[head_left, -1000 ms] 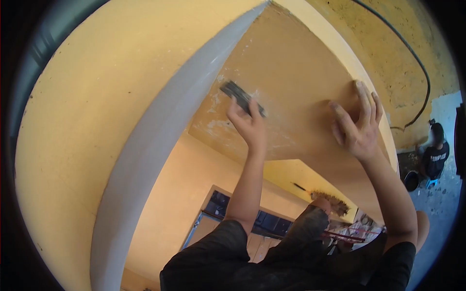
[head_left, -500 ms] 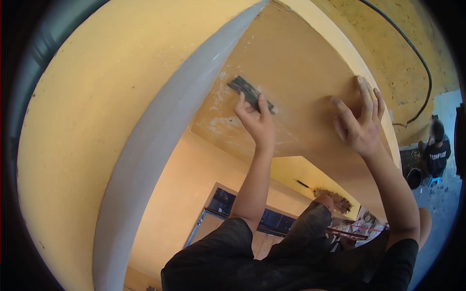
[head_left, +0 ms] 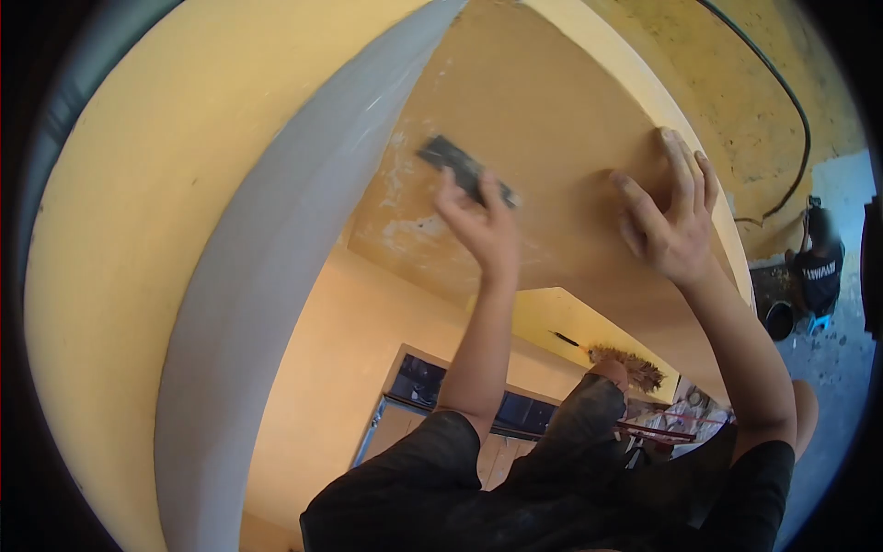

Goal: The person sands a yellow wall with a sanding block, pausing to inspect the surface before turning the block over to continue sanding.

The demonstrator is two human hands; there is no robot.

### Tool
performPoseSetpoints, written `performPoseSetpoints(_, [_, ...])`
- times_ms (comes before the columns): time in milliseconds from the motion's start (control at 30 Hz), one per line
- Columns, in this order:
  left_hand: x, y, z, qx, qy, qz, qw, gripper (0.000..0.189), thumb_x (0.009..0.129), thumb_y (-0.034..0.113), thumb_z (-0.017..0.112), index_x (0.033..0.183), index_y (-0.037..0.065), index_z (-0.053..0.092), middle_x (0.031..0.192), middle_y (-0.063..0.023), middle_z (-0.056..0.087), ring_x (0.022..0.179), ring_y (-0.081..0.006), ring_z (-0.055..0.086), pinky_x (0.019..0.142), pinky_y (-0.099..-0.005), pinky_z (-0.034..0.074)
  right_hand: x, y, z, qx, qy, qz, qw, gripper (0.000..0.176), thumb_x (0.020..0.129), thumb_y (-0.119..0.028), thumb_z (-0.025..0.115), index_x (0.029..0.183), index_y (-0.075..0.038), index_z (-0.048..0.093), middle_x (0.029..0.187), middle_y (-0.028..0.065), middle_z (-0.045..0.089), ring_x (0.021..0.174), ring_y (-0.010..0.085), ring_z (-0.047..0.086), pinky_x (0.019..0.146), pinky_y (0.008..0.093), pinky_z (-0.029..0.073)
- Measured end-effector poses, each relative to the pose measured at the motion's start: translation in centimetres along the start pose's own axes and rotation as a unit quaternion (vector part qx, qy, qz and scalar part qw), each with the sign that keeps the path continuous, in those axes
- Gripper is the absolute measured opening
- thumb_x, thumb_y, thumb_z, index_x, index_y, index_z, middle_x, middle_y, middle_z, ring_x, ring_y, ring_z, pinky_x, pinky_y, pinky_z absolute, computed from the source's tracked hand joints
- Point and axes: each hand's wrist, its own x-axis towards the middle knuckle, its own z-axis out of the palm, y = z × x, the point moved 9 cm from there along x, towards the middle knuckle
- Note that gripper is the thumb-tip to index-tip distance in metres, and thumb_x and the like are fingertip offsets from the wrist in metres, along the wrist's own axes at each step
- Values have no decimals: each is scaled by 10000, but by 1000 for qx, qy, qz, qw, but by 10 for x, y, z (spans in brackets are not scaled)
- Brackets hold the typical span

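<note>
A dark, flat rectangular blade (head_left: 452,162) is pinched between the thumb and fingers of my left hand (head_left: 484,228). It lies against or very close to the tan surface (head_left: 552,138), slightly blurred. Whitish smears (head_left: 412,226) mark that surface beside and below the blade. My right hand (head_left: 677,230) is open, fingers spread, its fingertips resting on the tan surface near its right-hand edge. No object shows in it.
A grey curved band (head_left: 248,230) borders the tan surface on the left. A feather duster (head_left: 625,363) lies on a yellow ledge below. At the far right, a person in a dark shirt (head_left: 821,276) sits by a black bucket (head_left: 780,320). A black cable (head_left: 791,101) hangs above.
The view has shifted slightly. Against the smears, the blade and my left hand have moved a little, by an amount I cannot tell exactly. My right hand keeps its spread pose near the edge.
</note>
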Motion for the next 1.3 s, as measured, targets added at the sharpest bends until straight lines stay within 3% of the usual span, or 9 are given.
performPoseSetpoints(67, [12,-1,-13,-85,46,-111,989,523,945,91,620,1377,14,335,1051,-129,524,845,-148,537,697,-282,494,0,-6,1,18,-11,2,1000,426,672,-200,718,1096,-207,685,1409,238,451,1277,357,475,1081,491,295])
performPoseSetpoints(200, [2,9,-8,36,10,54,998,497,962,95,595,1376,28,329,1045,-131,520,828,-144,535,684,-277,479,0,-8,1,5,14,-5,1000,394,690,-192,704,1083,-211,684,1388,231,475,1262,349,491,1083,475,287])
performPoseSetpoints(333, [2,-1,-7,-35,10,-96,995,511,927,95,640,1331,-40,357,1146,-198,497,942,-215,555,794,-334,488,-2,-5,3,-2,1,0,1000,395,702,-193,698,1096,-212,676,1403,220,465,1269,344,488,1090,472,281])
performPoseSetpoints(833, [24,11,-16,-30,3,-121,992,533,937,113,637,1354,-10,328,1014,-125,570,858,-163,588,703,-279,484,-7,-2,4,39,15,4,999,490,616,-203,747,1098,-216,659,1439,181,439,1281,325,468,1064,468,315])
performPoseSetpoints(933, [-50,16,-6,-1,-129,-21,991,507,937,89,628,1349,-2,346,1045,-120,575,899,-167,582,733,-283,489,-5,-4,0,34,41,-8,999,500,599,-215,754,1089,-215,654,1437,170,443,1278,314,472,1062,467,317])
performPoseSetpoints(1067, [-107,7,-22,-73,-156,-108,979,494,942,78,616,1353,5,352,1055,-108,553,888,-139,559,747,-264,472,-7,-2,1,34,30,-3,999,495,591,-220,761,1074,-218,651,1431,167,449,1269,325,474,1063,461,317])
performPoseSetpoints(1167, [-102,-4,-38,-57,-144,-140,978,493,948,82,608,1360,9,347,1050,-104,548,872,-122,548,737,-257,466,-8,-2,3,79,30,-6,996,484,602,-217,757,1074,-219,650,1429,169,451,1273,321,473,1069,464,309])
performPoseSetpoints(1233, [-86,-13,-46,-36,-122,-127,984,486,957,109,603,1357,13,344,1031,-110,539,845,-118,545,698,-247,464,-8,-6,6,43,34,-33,998,360,743,-261,672,1095,-185,669,1409,316,416,1282,456,435,1046,544,306])
performPoseSetpoints(1300, [-63,-17,-47,-24,-88,-113,989,494,956,118,608,1358,10,341,1020,-112,529,830,-119,546,682,-239,459,-4,-11,2,14,40,-27,999,380,718,-226,694,1097,-201,679,1397,269,443,1257,394,471,1061,502,319])
